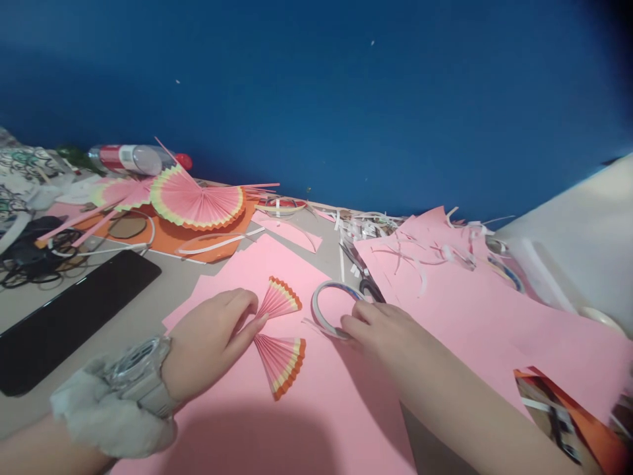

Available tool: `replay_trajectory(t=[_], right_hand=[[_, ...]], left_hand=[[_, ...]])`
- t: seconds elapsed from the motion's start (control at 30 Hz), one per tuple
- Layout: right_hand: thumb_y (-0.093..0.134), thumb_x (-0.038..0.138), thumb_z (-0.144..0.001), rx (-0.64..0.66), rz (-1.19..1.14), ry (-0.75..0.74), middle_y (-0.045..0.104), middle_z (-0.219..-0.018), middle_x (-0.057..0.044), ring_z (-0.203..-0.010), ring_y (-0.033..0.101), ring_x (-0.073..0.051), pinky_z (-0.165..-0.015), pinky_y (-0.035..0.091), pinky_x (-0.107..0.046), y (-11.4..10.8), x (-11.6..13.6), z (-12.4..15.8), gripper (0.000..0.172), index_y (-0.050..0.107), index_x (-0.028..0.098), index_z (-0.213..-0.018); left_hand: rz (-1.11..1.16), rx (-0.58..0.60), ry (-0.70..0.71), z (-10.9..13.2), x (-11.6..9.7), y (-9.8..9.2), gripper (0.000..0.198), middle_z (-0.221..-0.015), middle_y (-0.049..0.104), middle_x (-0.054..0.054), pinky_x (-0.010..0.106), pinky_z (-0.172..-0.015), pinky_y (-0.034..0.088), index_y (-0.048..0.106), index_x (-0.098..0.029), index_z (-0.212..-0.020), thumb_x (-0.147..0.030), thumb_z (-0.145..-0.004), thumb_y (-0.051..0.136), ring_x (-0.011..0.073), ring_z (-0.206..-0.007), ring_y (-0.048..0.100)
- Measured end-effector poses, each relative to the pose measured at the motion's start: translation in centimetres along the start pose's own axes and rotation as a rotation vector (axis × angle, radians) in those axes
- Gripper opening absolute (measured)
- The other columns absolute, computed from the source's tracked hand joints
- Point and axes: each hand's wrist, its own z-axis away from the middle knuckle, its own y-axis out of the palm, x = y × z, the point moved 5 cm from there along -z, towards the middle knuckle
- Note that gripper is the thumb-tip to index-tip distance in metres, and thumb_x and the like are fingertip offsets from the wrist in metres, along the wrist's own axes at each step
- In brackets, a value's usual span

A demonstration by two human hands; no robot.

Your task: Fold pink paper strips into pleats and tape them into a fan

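My left hand (212,340), with a watch on its wrist, rests on a pink paper sheet (306,422). Its fingers press together on the narrow end of a small pleated paper fan (277,299). A second small pleated fan (281,361) lies just below, its tip near the same fingers. My right hand (378,330) lies to the right, fingertips closed on the rim of a roll of tape (330,310) that stands on the pink sheet. Scissors (361,274) lie right behind the roll.
A large pleated pink fan (198,201) lies on orange paper at the back left, beside a bottle (133,158). A black phone or tablet (69,316) lies at the left. More pink sheets (445,297) and paper scraps cover the right. A blue wall stands behind.
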Motion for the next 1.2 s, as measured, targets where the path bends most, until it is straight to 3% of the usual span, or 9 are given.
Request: replay_trajectory(t=[0.17,0.23,0.3,0.4,0.6,0.77,0.93,1.1,1.2], right_hand=[[0.064,0.017,-0.076,0.017,-0.038,0.070,0.059,-0.084,-0.003,-0.081,0.055,-0.019,-0.072,0.040,-0.032,-2.2,0.6,0.1,0.009,0.059,0.022,-0.082],[0.071,0.026,-0.071,-0.005,-0.122,0.102,0.060,-0.096,-0.005,-0.089,0.054,-0.022,-0.076,0.042,-0.036,-3.2,1.1,0.0,0.025,0.058,0.022,-0.091],[0.068,0.028,-0.075,-0.056,-0.184,0.062,0.058,-0.105,-0.007,-0.096,0.053,-0.023,-0.081,0.042,-0.038,-3.8,2.1,-0.4,0.030,0.055,0.022,-0.102],[0.053,0.018,-0.086,-0.143,-0.194,0.010,0.058,-0.105,-0.007,-0.103,0.050,-0.022,-0.089,0.038,-0.040,-3.4,3.3,-1.0,0.014,0.056,0.021,-0.100],[0.046,0.006,-0.087,-0.127,-0.255,-0.020,0.056,-0.108,-0.008,-0.104,0.045,-0.022,-0.092,0.033,-0.039,-1.7,4.3,-1.8,0.016,0.057,0.017,-0.092],[0.051,0.012,-0.087,-0.130,-0.342,-0.066,0.060,-0.103,-0.003,-0.100,0.047,-0.018,-0.085,0.032,-0.033,-1.6,5.1,-2.8,0.011,0.056,0.020,-0.092],[0.051,0.007,-0.085,-0.065,-0.441,-0.125,0.060,-0.086,0.000,-0.085,0.047,-0.015,-0.076,0.033,-0.030,-1.1,6.1,-4.3,0.014,0.055,0.020,-0.083],[0.044,0.017,-0.092,-0.048,-0.538,-0.100,0.061,-0.090,-0.001,-0.089,0.046,-0.016,-0.080,0.032,-0.031,-0.8,5.7,-4.7,0.011,0.055,0.020,-0.090],[0.043,0.020,-0.093,-0.030,-0.578,-0.106,0.061,-0.091,-0.002,-0.089,0.046,-0.016,-0.081,0.032,-0.031,-0.7,5.6,-4.7,0.013,0.056,0.020,-0.090]], left_hand=[[0.048,0.015,0.009,-0.1,0.3,0.0,0.024,-0.074,0.056,0.001,0.032,-0.063,0.039,0.050,-0.020,-0.084,-0.038,-0.092,0.035,0.0192,-0.069,0.053],[0.073,0.019,0.011,-0.1,0.4,-0.2,0.026,-0.076,0.058,0.002,0.032,-0.064,0.040,0.050,-0.020,-0.085,-0.037,-0.093,0.032,0.0190,-0.070,0.054],[0.095,0.027,0.018,-0.1,0.5,-0.5,0.028,-0.076,0.059,0.002,0.032,-0.065,0.041,0.051,-0.020,-0.085,-0.036,-0.094,0.030,0.0187,-0.070,0.055],[0.114,0.041,0.029,-0.1,0.9,-0.9,0.028,-0.079,0.060,0.002,0.031,-0.066,0.044,0.052,-0.020,-0.088,-0.035,-0.094,0.029,0.0185,-0.072,0.056],[0.077,0.037,0.046,0.4,1.3,-1.1,0.028,-0.087,0.059,0.005,0.036,-0.076,0.043,0.055,-0.020,-0.088,-0.032,-0.094,0.030,0.0220,-0.083,0.056],[0.090,0.064,0.109,0.9,0.6,-0.4,0.024,-0.095,0.058,0.006,0.038,-0.084,0.041,0.055,-0.019,-0.098,-0.019,-0.091,0.032,0.0217,-0.093,0.054],[0.095,0.089,0.115,1.1,0.5,-0.3,0.031,-0.098,0.056,0.006,0.037,-0.084,0.042,0.053,-0.019,-0.105,-0.007,-0.082,0.035,0.0212,-0.093,0.053],[0.057,0.191,0.141,1.4,0.3,0.1,0.032,-0.111,0.053,0.005,0.040,-0.089,0.039,0.048,-0.022,-0.115,-0.022,-0.083,0.051,0.0228,-0.103,0.048],[0.054,0.190,0.139,1.2,0.6,0.4,0.030,-0.111,0.054,0.003,0.039,-0.089,0.039,0.048,-0.024,-0.114,-0.033,-0.086,0.053,0.0217,-0.102,0.048]])
